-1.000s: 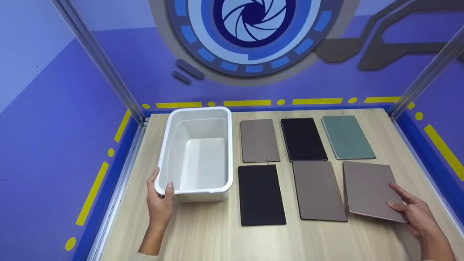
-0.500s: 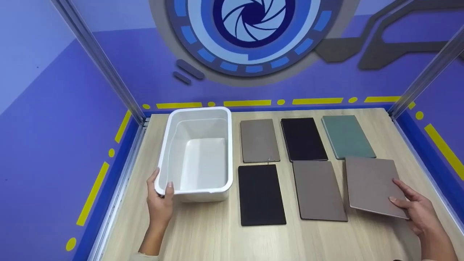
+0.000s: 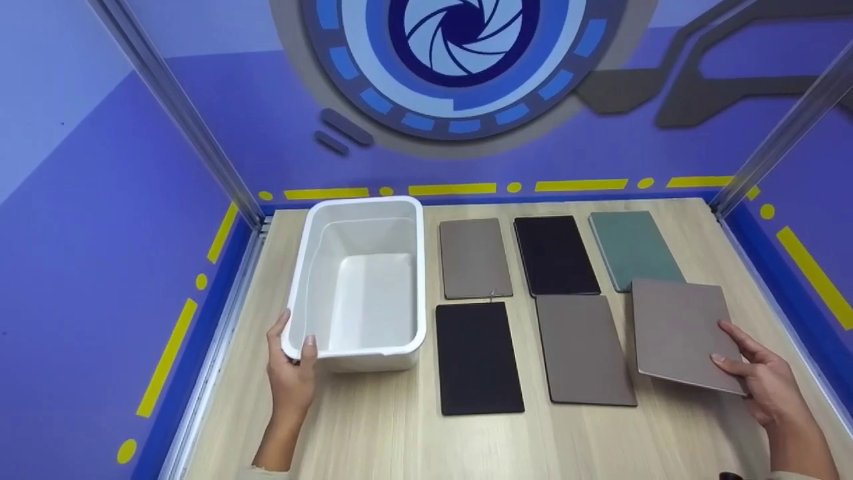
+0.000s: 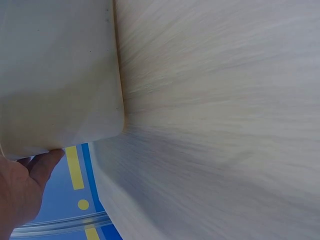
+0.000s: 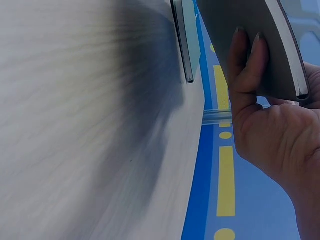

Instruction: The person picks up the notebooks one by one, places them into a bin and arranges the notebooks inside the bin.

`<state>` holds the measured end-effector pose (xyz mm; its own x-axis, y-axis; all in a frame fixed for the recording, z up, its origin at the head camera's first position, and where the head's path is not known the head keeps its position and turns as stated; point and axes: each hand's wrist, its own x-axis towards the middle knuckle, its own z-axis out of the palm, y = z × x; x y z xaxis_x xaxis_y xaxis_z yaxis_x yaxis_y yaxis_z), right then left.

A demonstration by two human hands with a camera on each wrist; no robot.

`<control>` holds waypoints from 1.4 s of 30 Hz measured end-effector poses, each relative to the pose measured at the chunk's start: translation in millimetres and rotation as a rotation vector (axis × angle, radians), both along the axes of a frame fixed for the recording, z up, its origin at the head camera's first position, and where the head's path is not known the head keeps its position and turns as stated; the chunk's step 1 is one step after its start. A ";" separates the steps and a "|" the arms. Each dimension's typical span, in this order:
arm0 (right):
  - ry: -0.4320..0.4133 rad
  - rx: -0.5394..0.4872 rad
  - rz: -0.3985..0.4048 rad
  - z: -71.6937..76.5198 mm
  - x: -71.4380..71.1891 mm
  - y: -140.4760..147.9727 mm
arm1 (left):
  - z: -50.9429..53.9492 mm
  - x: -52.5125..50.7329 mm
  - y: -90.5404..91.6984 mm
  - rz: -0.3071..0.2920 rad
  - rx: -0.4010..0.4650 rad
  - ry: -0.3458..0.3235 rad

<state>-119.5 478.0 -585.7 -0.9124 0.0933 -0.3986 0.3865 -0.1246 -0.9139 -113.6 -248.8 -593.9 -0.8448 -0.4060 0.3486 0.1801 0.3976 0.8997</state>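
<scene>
My right hand (image 3: 766, 373) grips the right edge of a taupe notebook (image 3: 686, 333), thumb on its cover and fingers beneath. In the right wrist view this notebook (image 5: 250, 55) is held above the table, and its white page edges show. At the near left corner of a white plastic bin (image 3: 420, 293), my left hand (image 3: 293, 380) holds the rim, thumb on the near side. Inside, the bin shows only its bare floor. The held notebook overlaps the near edge of a green notebook (image 3: 633, 247) in the head view.
Left of the held notebook lies another taupe notebook (image 3: 586, 350), then a black one (image 3: 480, 360). Behind them lie a taupe notebook (image 3: 474, 259) and a black notebook (image 3: 556, 255). Blue-purple walls (image 3: 200, 133) close off the back and sides of the wooden table (image 3: 373, 427).
The right hand has raised the taupe notebook off the table and moved it slightly away from me, so it now covers part of the green notebook. The left hand stays on the bin.
</scene>
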 end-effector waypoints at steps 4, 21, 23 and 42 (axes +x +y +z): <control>0.016 -0.014 0.004 2.9 -0.7 -1.9 | 0.4 0.2 0.1 0.005 0.002 0.009; 0.079 -0.154 0.054 18.1 -3.5 -9.1 | -1.3 1.7 -4.6 -0.020 -0.012 0.021; 0.087 -0.171 0.047 19.0 -3.5 -9.5 | -0.7 1.4 -4.0 -0.023 -0.003 0.021; 0.185 -0.259 0.046 31.4 -11.2 -16.2 | 3.3 0.6 -4.3 -0.058 0.071 -0.025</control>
<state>-130.6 461.8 -554.4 -0.9725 -0.0324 -0.2307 0.2274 -0.3482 -0.9094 -113.0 -253.1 -590.5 -0.8756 -0.3789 0.2995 0.1786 0.3220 0.9297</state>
